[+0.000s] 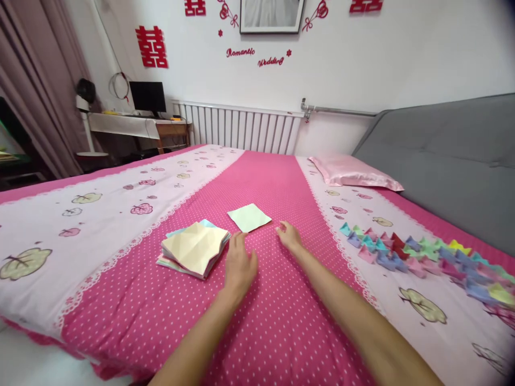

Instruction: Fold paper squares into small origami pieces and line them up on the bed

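Observation:
A pale green square sheet of paper (pixel 249 217) lies flat on the pink dotted bedspread (pixel 257 321). My left hand (pixel 239 264) rests palm down just below the sheet and beside a stack of creased coloured papers (pixel 196 249), fingers stretched out, holding nothing. My right hand (pixel 288 235) lies on the spread just right of the green sheet, fingers loosely extended toward it, empty.
Several folded coloured paper shapes (pixel 418 254) lie in a row on the right side of the bed. A pink pillow (pixel 354 172) and grey headboard (pixel 450 155) are at the right. A radiator (pixel 241 128) and a desk with a monitor (pixel 147 96) stand behind.

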`<control>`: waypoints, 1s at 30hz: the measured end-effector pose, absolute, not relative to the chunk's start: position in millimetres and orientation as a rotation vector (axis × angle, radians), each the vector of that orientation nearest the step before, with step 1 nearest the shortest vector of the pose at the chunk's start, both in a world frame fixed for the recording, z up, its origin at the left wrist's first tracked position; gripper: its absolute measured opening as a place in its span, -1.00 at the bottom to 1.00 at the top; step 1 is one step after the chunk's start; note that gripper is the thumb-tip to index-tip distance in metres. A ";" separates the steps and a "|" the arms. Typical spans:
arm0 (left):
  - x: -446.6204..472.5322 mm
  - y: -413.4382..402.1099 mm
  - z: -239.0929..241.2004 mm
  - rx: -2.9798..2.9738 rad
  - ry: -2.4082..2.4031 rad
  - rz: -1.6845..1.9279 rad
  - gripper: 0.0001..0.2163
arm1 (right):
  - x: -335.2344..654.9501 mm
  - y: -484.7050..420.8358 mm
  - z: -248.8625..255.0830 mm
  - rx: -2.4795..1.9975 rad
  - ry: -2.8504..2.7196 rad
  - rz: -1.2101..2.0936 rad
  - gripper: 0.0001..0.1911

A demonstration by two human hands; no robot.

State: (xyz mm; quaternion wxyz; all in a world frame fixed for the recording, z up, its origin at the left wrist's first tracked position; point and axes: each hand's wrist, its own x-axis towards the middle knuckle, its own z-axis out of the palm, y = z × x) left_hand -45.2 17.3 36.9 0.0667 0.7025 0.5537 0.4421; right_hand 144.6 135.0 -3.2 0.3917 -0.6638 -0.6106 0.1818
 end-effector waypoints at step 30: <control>-30.6 166.5 -18.7 2.046 1.957 1.011 -0.69 | 153.1 205.3 -40.7 -1.382 -1.753 0.285 -0.64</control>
